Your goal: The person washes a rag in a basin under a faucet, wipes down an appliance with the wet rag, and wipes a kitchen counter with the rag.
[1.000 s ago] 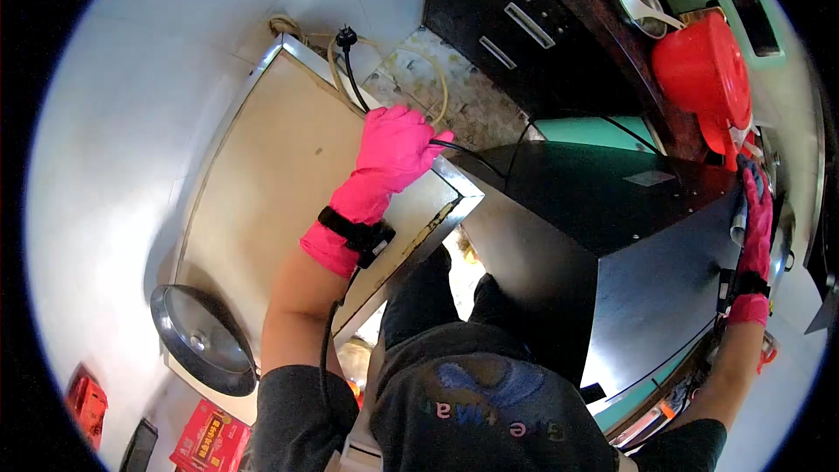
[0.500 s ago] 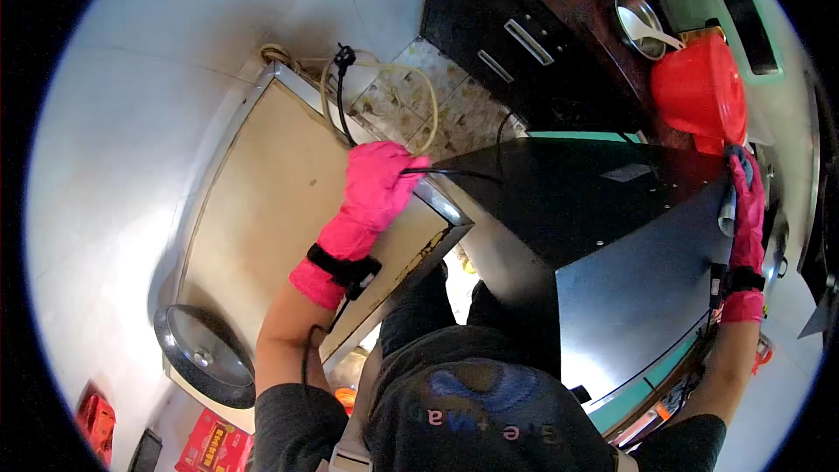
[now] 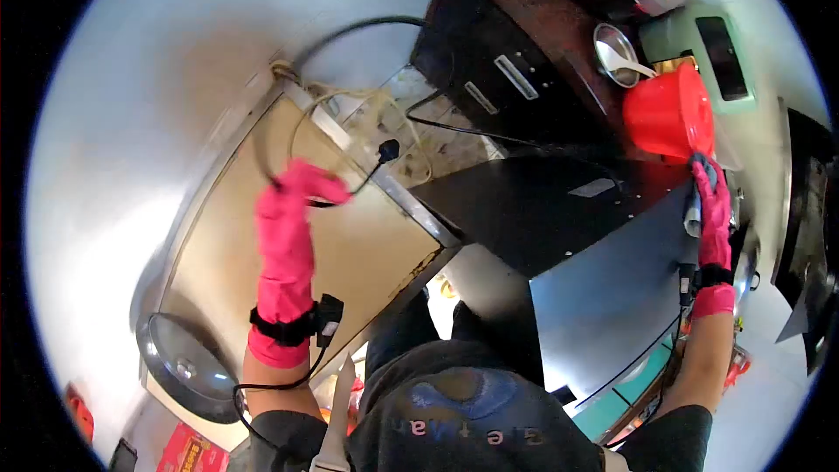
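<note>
My left hand [image 3: 301, 197], in a pink rubber glove, is closed round a black power cord above the beige tabletop [image 3: 350, 249]. The cord's plug [image 3: 388, 151] hangs just right of that hand, and the cord loops up and across to the black cabinet [image 3: 516, 210]. At the right, my right hand [image 3: 713, 197], also gloved in pink, is closed on a dark grey cloth [image 3: 702, 163] at the cabinet's far right edge, just below a red plastic container [image 3: 669, 114].
A lidded pan [image 3: 185, 367] sits on the tabletop's lower left corner. A metal bowl with a white spoon [image 3: 616, 57] and a green appliance [image 3: 706, 52] stand at the upper right. Black drawers [image 3: 498, 70] are behind. A red box [image 3: 192, 450] lies at the lower left.
My left hand has moved left with the cord, which now swings in a wide loop, its plug dropped to the right. My right hand stays at the cloth while the view has shifted.
</note>
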A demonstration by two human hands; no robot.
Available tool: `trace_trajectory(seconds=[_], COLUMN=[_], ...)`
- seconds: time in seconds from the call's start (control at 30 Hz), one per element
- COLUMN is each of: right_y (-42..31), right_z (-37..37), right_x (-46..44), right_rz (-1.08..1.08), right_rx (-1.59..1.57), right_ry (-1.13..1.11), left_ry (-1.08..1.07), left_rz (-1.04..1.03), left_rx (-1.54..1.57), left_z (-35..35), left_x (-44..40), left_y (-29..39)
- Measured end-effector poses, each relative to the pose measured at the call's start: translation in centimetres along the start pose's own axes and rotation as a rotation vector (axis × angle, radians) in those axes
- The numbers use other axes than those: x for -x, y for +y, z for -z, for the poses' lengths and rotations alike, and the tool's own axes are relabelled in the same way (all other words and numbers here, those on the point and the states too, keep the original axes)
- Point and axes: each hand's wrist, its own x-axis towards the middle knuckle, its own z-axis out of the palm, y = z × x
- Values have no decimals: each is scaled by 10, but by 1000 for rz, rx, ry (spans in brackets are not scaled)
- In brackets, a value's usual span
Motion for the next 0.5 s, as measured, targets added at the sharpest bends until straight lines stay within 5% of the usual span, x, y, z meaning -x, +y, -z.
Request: trace_trajectory(seconds=[0.07, 0.13, 0.2, 0.5], right_y=[-1, -2, -13, -9], right_z=[-2, -1, 1, 1], right_x=[1, 2, 7, 20], right_rz=[31, 30, 47, 98], right_rx=[-150, -110, -88, -152], right_ry=[-52, -52, -46, -97], left_ry=[-297, -354, -530, -550], left_rz=[222, 100, -559, -660], left_rx=[-380, -557, -982, -1239], left_z=[-17, -38, -46, -59], left_x=[5, 1, -3, -2], left_y=[-16, -37, -85, -118])
